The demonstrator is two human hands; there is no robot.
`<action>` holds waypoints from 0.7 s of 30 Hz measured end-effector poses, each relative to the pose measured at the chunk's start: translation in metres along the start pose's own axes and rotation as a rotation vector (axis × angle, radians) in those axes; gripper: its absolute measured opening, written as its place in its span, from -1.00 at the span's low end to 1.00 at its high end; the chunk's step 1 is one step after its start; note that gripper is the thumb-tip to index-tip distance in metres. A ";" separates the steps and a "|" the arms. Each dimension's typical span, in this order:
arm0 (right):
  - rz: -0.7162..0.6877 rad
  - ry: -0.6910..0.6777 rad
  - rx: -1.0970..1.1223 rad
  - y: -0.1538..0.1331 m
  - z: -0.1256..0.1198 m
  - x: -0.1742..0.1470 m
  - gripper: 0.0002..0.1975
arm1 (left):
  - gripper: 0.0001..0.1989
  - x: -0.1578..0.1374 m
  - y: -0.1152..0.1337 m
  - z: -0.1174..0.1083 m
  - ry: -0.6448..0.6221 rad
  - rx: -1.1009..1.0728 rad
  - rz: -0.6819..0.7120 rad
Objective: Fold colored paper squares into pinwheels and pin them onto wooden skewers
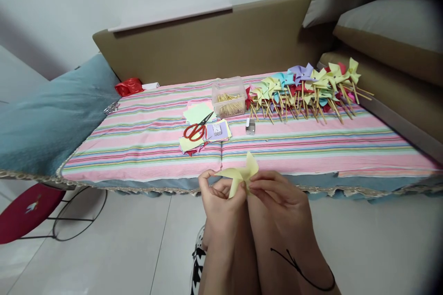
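Observation:
Between my hands, above my knees, is a pale yellow paper pinwheel (236, 175) with its blades curled in toward the middle. My left hand (223, 196) grips it from the left, thumb near the centre and fingers behind the paper. On the other side, my right hand (277, 193) pinches the pinwheel's right edge close to the centre. Whether a pin or stick is in the fingers cannot be seen. Ahead on the striped cloth (148, 161) lie red-handled scissors (196, 131), across stacks of coloured paper squares (197, 111).
A clear plastic box (230, 97) holds many thin wooden sticks. Right of it lies a pile of finished pinwheels (302, 83) on sticks. A small grey block (250, 126) sits nearer. A red plastic bag (129, 86) is at back left, and a red stool (31, 209) stands on the floor.

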State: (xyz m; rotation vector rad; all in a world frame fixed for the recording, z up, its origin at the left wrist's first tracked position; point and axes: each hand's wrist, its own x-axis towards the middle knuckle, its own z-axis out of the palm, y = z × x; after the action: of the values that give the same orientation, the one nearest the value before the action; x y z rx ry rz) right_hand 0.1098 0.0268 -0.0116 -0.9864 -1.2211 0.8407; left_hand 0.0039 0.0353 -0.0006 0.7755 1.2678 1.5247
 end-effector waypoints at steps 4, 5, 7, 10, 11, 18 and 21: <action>0.068 0.047 -0.049 0.005 -0.001 -0.002 -0.90 | -0.46 -0.002 0.003 0.000 -0.034 -0.034 0.003; 0.077 0.062 -0.051 0.005 -0.001 -0.003 -0.91 | -0.45 -0.003 0.004 0.000 -0.035 -0.041 0.004; 0.052 0.071 -0.046 0.004 -0.001 -0.003 -0.91 | -0.45 -0.003 0.005 0.001 -0.033 -0.056 0.004; -0.014 0.052 -0.044 0.003 0.001 -0.002 -0.88 | -0.44 -0.004 0.006 0.000 -0.034 -0.075 0.005; -0.023 0.053 -0.034 0.003 0.001 -0.002 -0.87 | -0.44 -0.005 0.007 0.000 -0.037 -0.079 0.008; 0.028 0.101 -0.009 -0.001 0.004 0.000 -0.91 | -0.45 -0.006 0.008 0.000 -0.044 -0.077 0.027; 0.033 0.111 -0.040 -0.003 0.004 0.000 -0.92 | -0.44 -0.006 0.009 0.001 -0.044 -0.080 0.015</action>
State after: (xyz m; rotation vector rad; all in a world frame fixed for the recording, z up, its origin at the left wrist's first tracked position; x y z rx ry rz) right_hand 0.1057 0.0267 -0.0088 -1.0743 -1.1332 0.7788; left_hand 0.0041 0.0303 0.0086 0.7644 1.1646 1.5528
